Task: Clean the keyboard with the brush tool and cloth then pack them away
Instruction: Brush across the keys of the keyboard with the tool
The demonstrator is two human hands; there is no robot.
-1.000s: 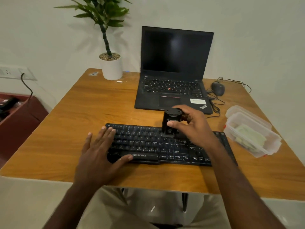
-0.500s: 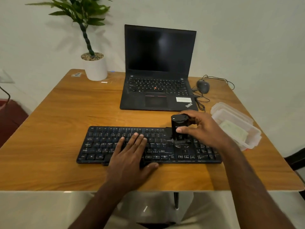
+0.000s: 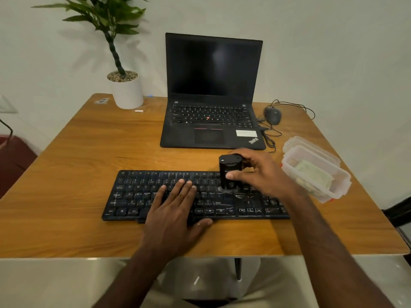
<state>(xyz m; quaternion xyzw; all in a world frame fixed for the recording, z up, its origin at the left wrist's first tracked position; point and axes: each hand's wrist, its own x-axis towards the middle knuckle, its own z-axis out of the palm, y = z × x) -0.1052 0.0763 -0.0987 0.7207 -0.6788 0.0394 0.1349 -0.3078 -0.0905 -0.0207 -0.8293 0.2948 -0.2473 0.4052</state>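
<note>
A black keyboard (image 3: 138, 196) lies flat near the table's front edge. My right hand (image 3: 262, 174) grips a black, upright brush tool (image 3: 230, 172), whose bristled lower end touches the keys right of the keyboard's middle. My left hand (image 3: 173, 210) rests flat on the lower middle of the keyboard, fingers spread, holding nothing. A pale green folded cloth (image 3: 315, 174) lies inside a clear plastic container (image 3: 333, 194) at the right, beside the keyboard's right end.
An open black laptop (image 3: 211, 121) stands behind the keyboard, with a wired mouse (image 3: 272, 115) and its tangled cable to its right. A potted plant (image 3: 126, 90) stands at the back left. The container's lid (image 3: 295, 141) lies under it. The wooden table (image 3: 66, 174) ends just behind my wrists.
My left hand slid right from the keyboard's left end to its middle. The brush moved slightly right along the keys. The camera view shifted rightward.
</note>
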